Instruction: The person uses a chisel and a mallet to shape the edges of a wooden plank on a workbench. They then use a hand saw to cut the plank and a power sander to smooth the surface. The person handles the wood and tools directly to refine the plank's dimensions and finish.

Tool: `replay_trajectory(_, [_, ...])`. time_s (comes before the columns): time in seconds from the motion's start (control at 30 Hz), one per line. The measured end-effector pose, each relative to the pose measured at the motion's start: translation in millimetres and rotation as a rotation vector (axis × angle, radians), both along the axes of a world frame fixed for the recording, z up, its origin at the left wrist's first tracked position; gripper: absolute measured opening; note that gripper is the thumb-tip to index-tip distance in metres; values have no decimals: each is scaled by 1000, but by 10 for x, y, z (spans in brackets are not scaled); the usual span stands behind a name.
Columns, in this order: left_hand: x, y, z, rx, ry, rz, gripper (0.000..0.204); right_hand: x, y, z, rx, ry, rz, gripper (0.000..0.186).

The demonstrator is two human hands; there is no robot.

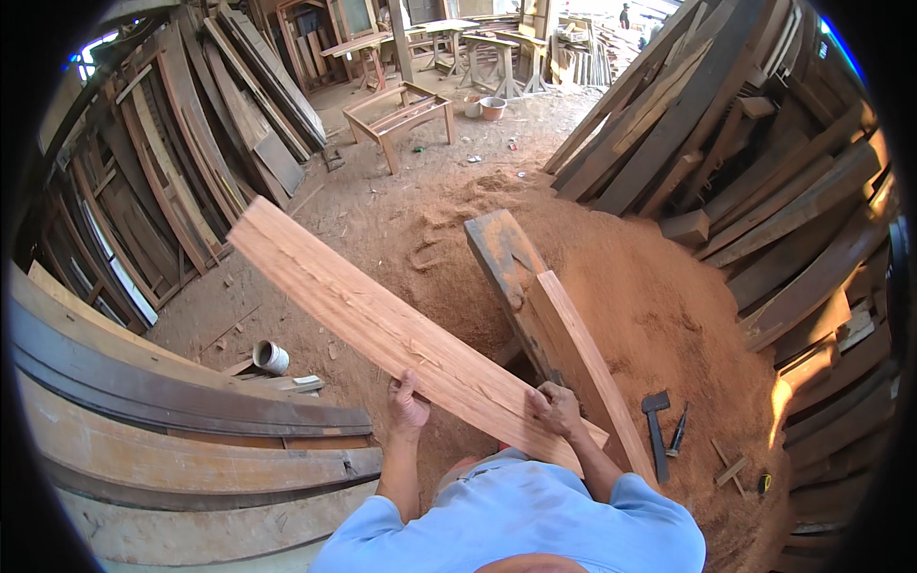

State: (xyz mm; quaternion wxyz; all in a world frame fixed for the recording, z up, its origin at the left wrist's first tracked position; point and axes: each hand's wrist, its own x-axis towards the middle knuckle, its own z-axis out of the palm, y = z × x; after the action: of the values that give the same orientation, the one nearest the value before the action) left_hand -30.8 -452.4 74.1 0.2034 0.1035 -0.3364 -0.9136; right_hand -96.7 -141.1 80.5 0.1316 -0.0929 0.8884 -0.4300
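Observation:
A long reddish plank (353, 310) with rough, splintered streaks along its face slants from the upper left down to my body. My left hand (408, 403) grips its near-left edge, thumb on top and fingers underneath. Closer to the near end, my right hand (556, 411) is closed on the plank's far-right edge. Beyond that hand lies a thick, weathered beam (516, 277), with a narrower, lighter board (592, 358) lying along its right side. Part of the beam is hidden behind the plank.
Right of the beam, a hammer (656, 435), a dark pointed tool (678, 432) and a wooden cross-shaped piece (731, 466) lie on sawdust (659, 306). Stacked boards (191, 449) flank my left; leaning timbers (669, 105) stand at right. A white bucket (270, 357) and a wooden frame (401, 119) are farther off.

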Motion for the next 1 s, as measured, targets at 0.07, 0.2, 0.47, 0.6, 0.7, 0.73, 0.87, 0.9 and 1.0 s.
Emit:
replay_trajectory(0.07, [-83, -122, 127, -27, 43, 50, 41, -175, -191, -52, -29, 103, -16, 41])
replay_trajectory(0.2, [-399, -433, 303, -139, 39, 221, 43, -637, -582, -132, -50, 232, 60, 51])
replay_trajectory(0.47, [-953, -1276, 456, -195, -74, 505, 78, -1686, -1194, -314, 8, 37, 349, 44])
replay_trajectory(0.6, [-984, -1676, 518, -184, -77, 598, 86, -2089, -1540, -463, 148, -204, 506, 45])
replay_trajectory(0.7, [-995, -1865, 544, -128, -26, 675, 86, -2281, -1803, -499, 240, -278, 628, 47])
replay_trajectory(0.73, [-995, -1920, 550, -96, -14, 681, 92, -2339, -1877, -498, 281, -297, 661, 48])
replay_trajectory(0.87, [-1077, -2241, 565, 16, 80, 695, 62, -2587, -2085, -480, 267, -385, 696, 53])
replay_trajectory(0.9, [-1120, -2365, 566, -10, 213, 554, 52, -2641, -2125, -482, 226, -401, 685, 53])
replay_trajectory(1.0, [-1354, -2757, 464, -103, 532, 259, 38, -2795, -2262, -511, 225, -336, 728, 58])
